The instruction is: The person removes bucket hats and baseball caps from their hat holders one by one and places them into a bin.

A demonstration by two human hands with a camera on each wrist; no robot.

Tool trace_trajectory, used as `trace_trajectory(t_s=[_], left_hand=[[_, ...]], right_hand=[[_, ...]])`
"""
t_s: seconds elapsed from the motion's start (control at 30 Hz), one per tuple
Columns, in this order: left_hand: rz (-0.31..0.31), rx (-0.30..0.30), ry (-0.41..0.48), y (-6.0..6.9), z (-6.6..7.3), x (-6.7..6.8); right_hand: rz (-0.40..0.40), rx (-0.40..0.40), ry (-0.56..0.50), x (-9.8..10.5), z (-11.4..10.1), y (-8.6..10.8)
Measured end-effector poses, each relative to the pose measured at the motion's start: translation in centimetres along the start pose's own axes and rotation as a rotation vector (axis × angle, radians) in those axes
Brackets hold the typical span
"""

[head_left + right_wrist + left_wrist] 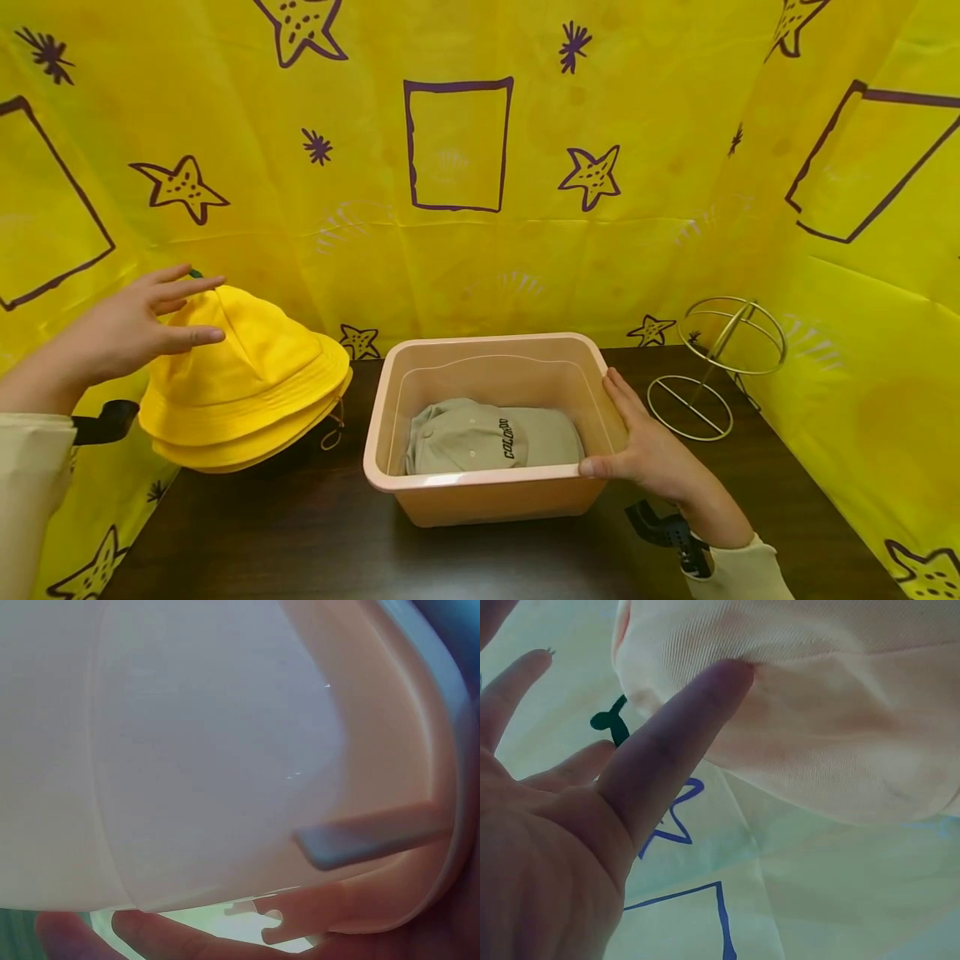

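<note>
Left hand (123, 333), fingers apart, is hovering by yellow hats (258, 367) at the tabletop's (300, 542) left edge; right hand (648, 446) is clamping the tub (495, 504), its cap (465, 437) showing only in head view.

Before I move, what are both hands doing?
Left hand: open, at the yellow hats.
Right hand: holding the bin at its right end.

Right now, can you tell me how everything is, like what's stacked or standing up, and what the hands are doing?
Peach plastic bin, upright, no lid on
Beige baseball cap, lying inside the bin
Yellow bucket hats, stacked, brims down
Gold wire stand, upright, nothing on it
Left hand, fingers stretched out by the top hat's crown
Right hand, holding the bin's rim
</note>
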State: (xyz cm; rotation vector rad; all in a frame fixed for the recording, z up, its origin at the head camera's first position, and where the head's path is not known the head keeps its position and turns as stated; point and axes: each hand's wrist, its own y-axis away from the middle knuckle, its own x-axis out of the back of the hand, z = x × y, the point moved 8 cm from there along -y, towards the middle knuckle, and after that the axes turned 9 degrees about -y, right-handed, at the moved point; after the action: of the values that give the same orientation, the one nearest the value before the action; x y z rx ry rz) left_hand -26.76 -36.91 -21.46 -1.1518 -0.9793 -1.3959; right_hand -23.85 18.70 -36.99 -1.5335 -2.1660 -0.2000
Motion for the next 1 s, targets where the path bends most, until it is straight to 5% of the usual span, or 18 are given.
trace_trajectory(t_s=[0.2, 0.6, 1.0], left_hand=[[-0.035, -0.02, 0.066, -0.7, -0.4, -0.4], [-0.038, -0.025, -0.064, -1.6, -0.5, -0.9], [0.029, -0.046, -0.177, -1.9, 0.3, -1.2]], right_hand=[[-0.002, 0.012, -0.005, -0.1, -0.1, 0.0], [0.0, 0.016, 0.006, -0.1, 0.0, 0.1], [0.003, -0.007, -0.008, 0.0, 0.1, 0.0]])
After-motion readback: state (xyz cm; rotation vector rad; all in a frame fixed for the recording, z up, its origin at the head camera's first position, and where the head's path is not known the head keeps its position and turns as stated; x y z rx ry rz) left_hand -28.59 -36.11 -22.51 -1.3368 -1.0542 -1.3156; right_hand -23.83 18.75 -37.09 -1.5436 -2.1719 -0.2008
